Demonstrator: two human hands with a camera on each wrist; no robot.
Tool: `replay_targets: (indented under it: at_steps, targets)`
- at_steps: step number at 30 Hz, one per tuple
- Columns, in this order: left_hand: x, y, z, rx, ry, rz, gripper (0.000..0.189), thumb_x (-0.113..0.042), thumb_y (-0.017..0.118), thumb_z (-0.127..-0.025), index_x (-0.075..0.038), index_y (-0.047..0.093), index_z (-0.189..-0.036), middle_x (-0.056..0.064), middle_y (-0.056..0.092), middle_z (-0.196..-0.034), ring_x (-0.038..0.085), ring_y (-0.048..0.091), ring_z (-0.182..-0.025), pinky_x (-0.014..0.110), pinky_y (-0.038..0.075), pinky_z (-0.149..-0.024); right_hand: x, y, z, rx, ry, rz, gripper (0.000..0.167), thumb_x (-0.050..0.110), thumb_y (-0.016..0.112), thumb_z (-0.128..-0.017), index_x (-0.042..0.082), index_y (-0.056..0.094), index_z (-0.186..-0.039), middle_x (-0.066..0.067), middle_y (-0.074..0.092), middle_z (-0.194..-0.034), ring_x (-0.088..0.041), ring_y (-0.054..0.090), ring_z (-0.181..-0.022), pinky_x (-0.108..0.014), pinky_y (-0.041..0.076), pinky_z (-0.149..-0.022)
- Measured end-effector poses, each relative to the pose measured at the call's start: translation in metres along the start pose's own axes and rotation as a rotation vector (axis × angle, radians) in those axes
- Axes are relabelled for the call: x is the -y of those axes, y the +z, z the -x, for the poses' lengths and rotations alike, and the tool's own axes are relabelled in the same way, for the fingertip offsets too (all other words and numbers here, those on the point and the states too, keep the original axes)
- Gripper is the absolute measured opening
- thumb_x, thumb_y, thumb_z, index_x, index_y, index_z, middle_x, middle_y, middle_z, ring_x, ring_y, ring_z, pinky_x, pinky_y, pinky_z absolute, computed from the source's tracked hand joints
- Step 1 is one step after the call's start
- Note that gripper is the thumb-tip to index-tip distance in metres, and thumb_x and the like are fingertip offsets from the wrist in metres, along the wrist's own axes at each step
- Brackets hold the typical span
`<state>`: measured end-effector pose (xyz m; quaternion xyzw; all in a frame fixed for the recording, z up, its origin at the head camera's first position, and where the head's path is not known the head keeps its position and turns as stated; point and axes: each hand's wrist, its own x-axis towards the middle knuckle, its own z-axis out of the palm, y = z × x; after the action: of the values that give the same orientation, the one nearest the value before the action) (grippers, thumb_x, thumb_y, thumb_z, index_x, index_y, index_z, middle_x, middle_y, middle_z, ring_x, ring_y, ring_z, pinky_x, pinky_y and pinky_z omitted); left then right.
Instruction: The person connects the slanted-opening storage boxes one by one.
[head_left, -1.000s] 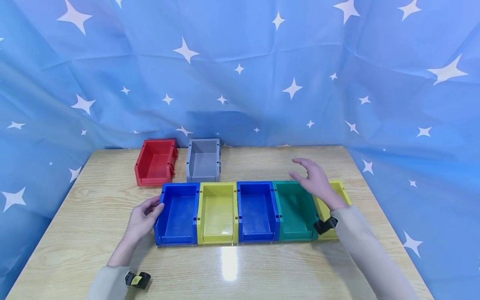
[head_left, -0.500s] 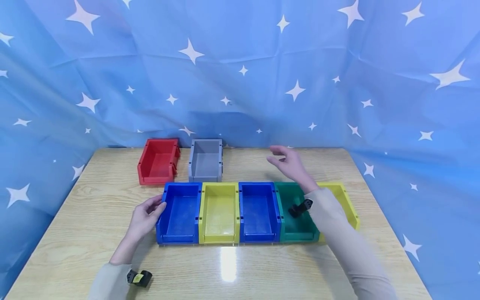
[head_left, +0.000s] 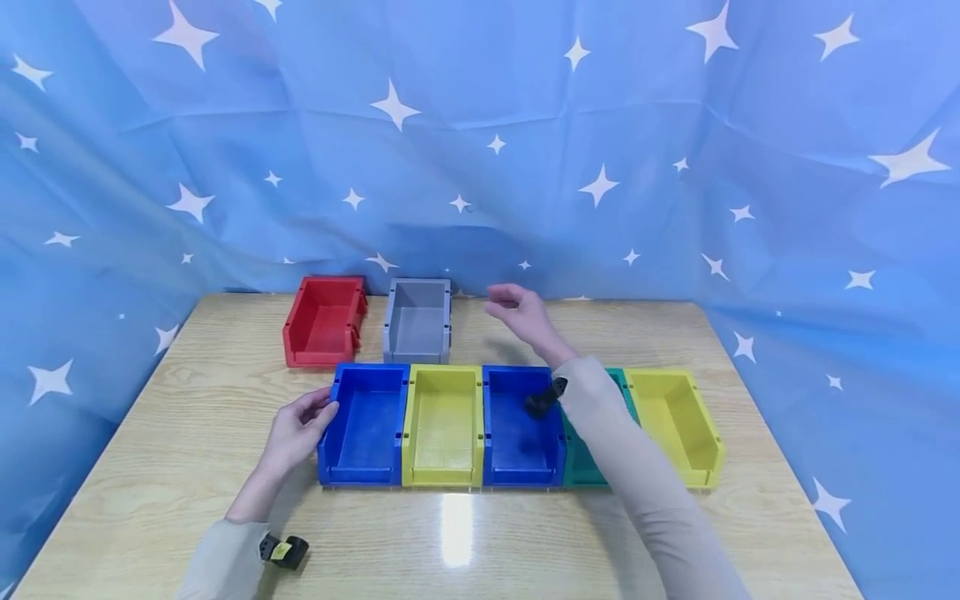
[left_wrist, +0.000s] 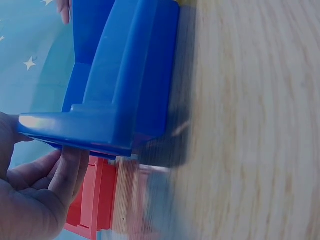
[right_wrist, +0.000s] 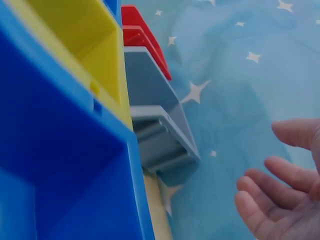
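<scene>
My left hand [head_left: 295, 429] grips the left side wall of the leftmost blue bin [head_left: 369, 425]. In the left wrist view its fingers [left_wrist: 70, 172] lie against the outside of that wall. My right hand [head_left: 523, 317] is in the air behind the row, to the right of the grey bin [head_left: 418, 321]. It holds nothing, and its fingers are loosely bent, with the thumb apart. To the right of the blue bin, side by side, stand a yellow bin [head_left: 444, 425], a second blue bin [head_left: 517, 442], a green bin [head_left: 585, 462] partly behind my right arm, and another yellow bin [head_left: 678, 425].
A red bin [head_left: 326, 321] stands at the back left, beside the grey bin. All the bins are on a wooden table [head_left: 375, 542]. Behind it hangs a blue curtain [head_left: 480, 167] with white stars.
My right hand has swept left, from above the green bin's back to near the grey bin. My left hand stays on the blue bin. The head view has shifted slightly.
</scene>
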<state>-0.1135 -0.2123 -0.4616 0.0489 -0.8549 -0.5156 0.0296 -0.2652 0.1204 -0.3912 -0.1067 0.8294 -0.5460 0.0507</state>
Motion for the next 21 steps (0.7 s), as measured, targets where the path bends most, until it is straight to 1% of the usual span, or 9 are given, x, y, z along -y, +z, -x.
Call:
replay_targets:
  at_steps: [7, 12, 17, 21]
  targets:
    - [0.001, 0.0, -0.002, 0.006, 0.005, 0.009, 0.036, -0.012, 0.056, -0.094, 0.01, 0.054, -0.123, 0.027, 0.061, -0.112, 0.035, 0.06, -0.1, 0.008, 0.043, -0.074, -0.003, 0.031, -0.023, 0.005, 0.039, -0.082, 0.039, 0.013, 0.065, -0.089, 0.0, 0.056, -0.124, -0.016, 0.061, -0.117, -0.027, 0.057, -0.106, -0.035, 0.048, -0.09]
    - [0.001, 0.001, -0.004, 0.013, 0.006, 0.02, 0.036, -0.01, 0.056, -0.094, 0.01, 0.055, -0.123, 0.027, 0.061, -0.113, 0.035, 0.06, -0.1, 0.009, 0.044, -0.075, -0.006, 0.046, -0.036, -0.003, 0.075, -0.097, 0.039, 0.011, 0.065, -0.088, -0.004, 0.056, -0.123, -0.017, 0.061, -0.116, -0.027, 0.056, -0.107, -0.034, 0.047, -0.09]
    - [0.0, 0.001, -0.003, -0.001, 0.009, 0.038, 0.034, -0.008, 0.057, -0.093, 0.011, 0.055, -0.121, 0.028, 0.061, -0.11, 0.034, 0.06, -0.098, 0.01, 0.045, -0.073, -0.009, 0.059, -0.043, -0.005, 0.128, -0.085, 0.039, 0.009, 0.066, -0.087, -0.003, 0.056, -0.123, -0.017, 0.061, -0.115, -0.028, 0.056, -0.106, -0.033, 0.047, -0.091]
    - [0.0, 0.0, -0.002, -0.009, 0.019, 0.034, 0.034, -0.009, 0.057, -0.093, 0.011, 0.056, -0.121, 0.027, 0.062, -0.109, 0.034, 0.061, -0.097, 0.01, 0.045, -0.074, -0.014, 0.067, -0.047, 0.005, 0.169, -0.092, 0.038, 0.009, 0.067, -0.086, 0.0, 0.057, -0.122, -0.015, 0.061, -0.113, -0.026, 0.057, -0.103, -0.032, 0.048, -0.089]
